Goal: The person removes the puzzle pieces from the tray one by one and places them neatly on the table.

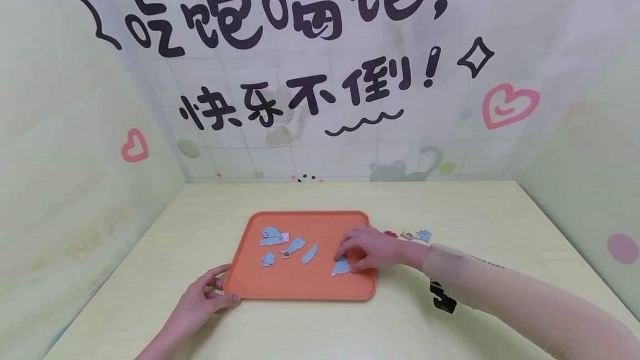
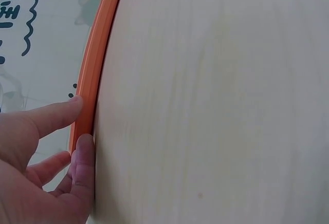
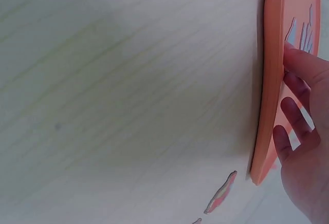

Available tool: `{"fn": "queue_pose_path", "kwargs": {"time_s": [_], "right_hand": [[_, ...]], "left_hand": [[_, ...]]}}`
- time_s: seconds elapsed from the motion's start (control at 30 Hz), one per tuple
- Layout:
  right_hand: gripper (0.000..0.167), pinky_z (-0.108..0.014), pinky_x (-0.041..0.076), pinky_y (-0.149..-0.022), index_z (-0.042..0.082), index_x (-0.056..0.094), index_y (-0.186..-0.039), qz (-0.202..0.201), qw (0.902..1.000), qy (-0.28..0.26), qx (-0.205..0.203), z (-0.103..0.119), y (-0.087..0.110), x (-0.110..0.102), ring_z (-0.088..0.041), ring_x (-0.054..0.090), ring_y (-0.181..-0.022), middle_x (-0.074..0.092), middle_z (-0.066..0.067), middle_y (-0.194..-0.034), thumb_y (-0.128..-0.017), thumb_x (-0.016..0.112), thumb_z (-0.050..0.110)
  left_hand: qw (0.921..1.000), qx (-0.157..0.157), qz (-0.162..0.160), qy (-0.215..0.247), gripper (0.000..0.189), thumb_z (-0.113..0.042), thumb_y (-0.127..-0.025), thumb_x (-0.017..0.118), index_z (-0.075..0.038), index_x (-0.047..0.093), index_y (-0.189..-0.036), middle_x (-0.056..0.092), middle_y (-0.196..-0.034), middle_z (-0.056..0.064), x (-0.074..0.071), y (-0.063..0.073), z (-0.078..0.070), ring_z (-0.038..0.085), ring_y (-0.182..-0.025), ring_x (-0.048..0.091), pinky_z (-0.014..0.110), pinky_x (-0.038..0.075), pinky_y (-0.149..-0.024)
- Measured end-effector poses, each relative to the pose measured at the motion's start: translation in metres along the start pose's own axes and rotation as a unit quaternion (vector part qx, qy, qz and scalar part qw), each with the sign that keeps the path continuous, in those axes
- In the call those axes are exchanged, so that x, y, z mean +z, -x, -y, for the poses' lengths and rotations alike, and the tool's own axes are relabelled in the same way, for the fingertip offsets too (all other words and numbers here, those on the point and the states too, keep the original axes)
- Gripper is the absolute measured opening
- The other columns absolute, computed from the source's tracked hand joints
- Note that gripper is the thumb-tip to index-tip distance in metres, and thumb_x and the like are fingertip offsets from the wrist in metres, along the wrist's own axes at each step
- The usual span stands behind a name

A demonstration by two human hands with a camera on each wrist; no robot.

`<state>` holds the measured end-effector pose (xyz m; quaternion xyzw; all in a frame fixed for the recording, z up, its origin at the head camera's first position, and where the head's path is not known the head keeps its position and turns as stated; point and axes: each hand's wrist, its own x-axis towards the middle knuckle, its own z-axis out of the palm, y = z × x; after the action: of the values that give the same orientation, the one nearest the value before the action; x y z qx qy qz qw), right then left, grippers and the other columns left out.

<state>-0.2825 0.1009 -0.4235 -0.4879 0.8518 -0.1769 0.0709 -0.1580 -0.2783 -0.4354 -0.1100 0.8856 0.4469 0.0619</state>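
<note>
An orange tray (image 1: 300,288) lies on the table. My left hand (image 1: 205,296) holds its near left corner, thumb at the front edge and fingers along the side; the left wrist view shows this hand (image 2: 51,152) against the tray's rim (image 2: 92,64). Over the tray's right side, my right hand (image 1: 369,248) pinches a light blue torn paper piece (image 1: 341,267) between thumb and fingertips. In the right wrist view this piece (image 3: 292,31) shows edge-on beside the hand (image 3: 308,116). Further left lie several blue torn pieces, among them a narrow strip (image 1: 309,254) and a patterned piece (image 1: 268,259).
Just beyond the tray's right edge, more colourful torn pieces (image 1: 424,235) lie on the pale wooden table (image 1: 150,271), partly behind the right wrist. A black object (image 1: 443,298) shows under the right sleeve. Printed cloth walls (image 1: 310,154) stand at the back and sides.
</note>
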Motion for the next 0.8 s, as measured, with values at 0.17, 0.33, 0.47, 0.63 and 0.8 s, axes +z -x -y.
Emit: {"fn": "queue_pose_path", "kwargs": {"time_s": [0.17, 0.33, 0.47, 0.63, 0.8], "right_hand": [[0.029, -0.032, 0.041, -0.100, 0.024, 0.072, -0.116, 0.021, 0.9997, 0.008, 0.001, 0.0018, -0.0031, -0.0034, -0.013, 0.051, -0.115, 0.066, 0.008, -0.116, -0.087, 0.075, 0.023], [0.028, -0.029, 0.043, -0.100, 0.022, 0.071, -0.115, 0.039, 0.9992, 0.002, -0.009, -0.0005, -0.0070, -0.0058, -0.010, 0.053, -0.111, 0.066, 0.008, -0.113, -0.087, 0.074, 0.023], [0.026, -0.026, 0.044, -0.097, 0.021, 0.071, -0.113, 0.044, 0.9989, 0.000, -0.016, -0.0006, -0.0090, -0.0078, -0.009, 0.054, -0.106, 0.066, 0.007, -0.110, -0.087, 0.074, 0.022], [0.026, -0.026, 0.044, -0.096, 0.021, 0.069, -0.111, 0.042, 0.9990, -0.010, -0.008, 0.0000, -0.0084, -0.0062, -0.009, 0.051, -0.105, 0.062, 0.006, -0.110, -0.086, 0.073, 0.019], [0.026, -0.026, 0.043, -0.095, 0.024, 0.068, -0.109, 0.025, 0.9995, -0.016, 0.009, -0.0008, -0.0034, -0.0029, -0.007, 0.050, -0.103, 0.062, 0.009, -0.107, -0.084, 0.073, 0.019]], "left_hand": [[1.0000, 0.001, 0.003, 0.000, 0.079, -0.022, -0.080, 0.082, -0.009, 0.043, -0.147, 0.056, -0.113, 0.012, -0.0006, 0.0009, 0.0002, 0.017, -0.084, 0.055, 0.024, 0.052, -0.065], [1.0000, -0.005, 0.002, 0.001, 0.079, -0.021, -0.080, 0.082, -0.010, 0.043, -0.147, 0.055, -0.113, 0.012, 0.0001, 0.0003, 0.0005, 0.017, -0.084, 0.054, 0.025, 0.053, -0.064], [1.0000, -0.006, 0.000, 0.000, 0.079, -0.022, -0.079, 0.083, -0.010, 0.043, -0.147, 0.055, -0.113, 0.012, -0.0004, 0.0003, -0.0006, 0.017, -0.083, 0.054, 0.025, 0.052, -0.064], [1.0000, -0.005, -0.003, -0.003, 0.079, -0.021, -0.079, 0.082, -0.010, 0.044, -0.147, 0.055, -0.112, 0.012, -0.0012, 0.0016, -0.0019, 0.017, -0.083, 0.054, 0.024, 0.051, -0.064], [1.0000, -0.008, -0.004, 0.004, 0.079, -0.021, -0.079, 0.083, -0.008, 0.044, -0.147, 0.054, -0.111, 0.012, -0.0007, 0.0012, -0.0020, 0.018, -0.083, 0.054, 0.025, 0.053, -0.064]]}}
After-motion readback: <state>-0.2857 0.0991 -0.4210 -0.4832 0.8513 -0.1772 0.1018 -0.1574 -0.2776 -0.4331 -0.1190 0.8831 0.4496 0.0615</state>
